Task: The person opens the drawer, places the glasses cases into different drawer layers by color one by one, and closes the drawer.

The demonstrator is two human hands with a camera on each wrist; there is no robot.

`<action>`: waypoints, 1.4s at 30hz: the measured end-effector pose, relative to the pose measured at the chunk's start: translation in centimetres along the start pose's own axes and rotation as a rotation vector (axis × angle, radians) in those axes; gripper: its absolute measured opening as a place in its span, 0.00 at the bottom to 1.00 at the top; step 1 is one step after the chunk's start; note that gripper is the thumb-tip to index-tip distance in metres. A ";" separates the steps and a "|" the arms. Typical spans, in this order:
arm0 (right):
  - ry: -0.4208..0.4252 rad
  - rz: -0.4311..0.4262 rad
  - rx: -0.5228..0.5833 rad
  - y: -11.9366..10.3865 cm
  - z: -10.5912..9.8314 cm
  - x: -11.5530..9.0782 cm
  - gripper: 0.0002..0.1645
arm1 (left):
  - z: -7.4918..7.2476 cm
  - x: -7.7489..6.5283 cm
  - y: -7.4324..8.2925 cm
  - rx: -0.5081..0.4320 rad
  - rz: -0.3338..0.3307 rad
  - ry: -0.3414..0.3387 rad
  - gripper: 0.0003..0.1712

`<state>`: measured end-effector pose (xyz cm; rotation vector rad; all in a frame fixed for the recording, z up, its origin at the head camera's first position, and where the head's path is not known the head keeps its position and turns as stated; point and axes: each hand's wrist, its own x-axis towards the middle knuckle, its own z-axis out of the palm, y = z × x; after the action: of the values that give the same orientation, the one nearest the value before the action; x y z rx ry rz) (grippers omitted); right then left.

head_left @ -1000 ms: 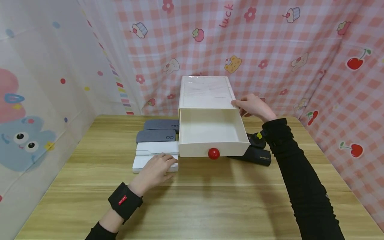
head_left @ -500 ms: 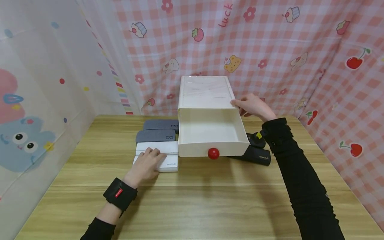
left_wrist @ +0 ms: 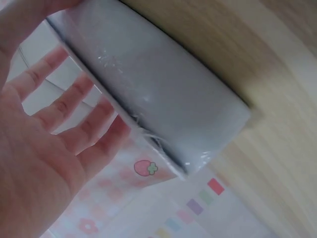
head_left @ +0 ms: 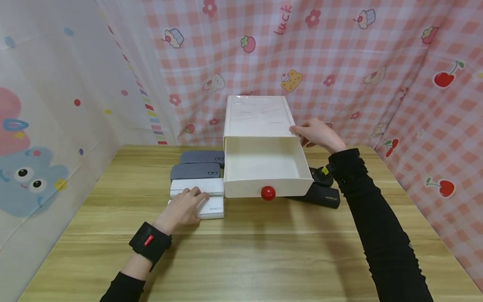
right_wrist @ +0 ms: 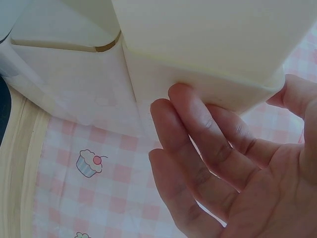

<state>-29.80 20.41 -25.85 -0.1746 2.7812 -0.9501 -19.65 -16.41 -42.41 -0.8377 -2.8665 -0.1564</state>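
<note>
My left hand point(head_left: 182, 211) grips a white glasses case point(head_left: 212, 206) lying on the table left of a white drawer box point(head_left: 258, 116). In the left wrist view the thumb is on one side of the case point(left_wrist: 153, 84) and the fingers reach behind its far edge. A second white case point(head_left: 216, 183) lies just beyond. My right hand point(head_left: 320, 135) holds the box at its upper right edge; the right wrist view shows several fingertips against the white wall point(right_wrist: 228, 44) and the thumb round the corner. The box's drawer point(head_left: 241, 188) stands pulled out, bare inside, with a red knob point(head_left: 268, 193).
Two grey glasses cases, one nearer point(head_left: 195, 171) and one farther point(head_left: 201, 157), lie behind the white ones. Black cases point(head_left: 324, 196) lie to the right, partly under the drawer. Patterned curtains point(head_left: 332, 50) hang behind the wooden table point(head_left: 241, 251) and at its sides.
My left hand has moved left along the nearer white case and taken hold of it. The case has shifted slightly towards me. My right hand has stayed at the box's edge.
</note>
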 end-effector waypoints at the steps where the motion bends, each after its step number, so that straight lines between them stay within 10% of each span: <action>1: 0.000 -0.003 0.001 0.0 0.0 0.0 0.28 | 0.0 0.0 0.0 0.005 0.004 -0.005 0.38; 20: 0.012 -0.012 0.004 0.1 0.2 0.0 0.26 | -1.6 0.0 -0.6 -0.028 -0.020 -0.011 0.38; 33: 0.008 -0.018 -0.006 0.1 0.3 0.1 0.27 | -7.2 0.6 -1.0 -0.008 -0.110 0.090 0.39; 42: 0.008 -0.017 0.001 0.1 0.3 0.0 0.28 | -11.7 1.4 0.2 0.045 -0.126 0.319 0.37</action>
<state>-29.78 20.33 -26.16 -0.1947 2.7913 -0.9578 -19.33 -17.14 -30.63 -0.5645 -2.6098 -0.2181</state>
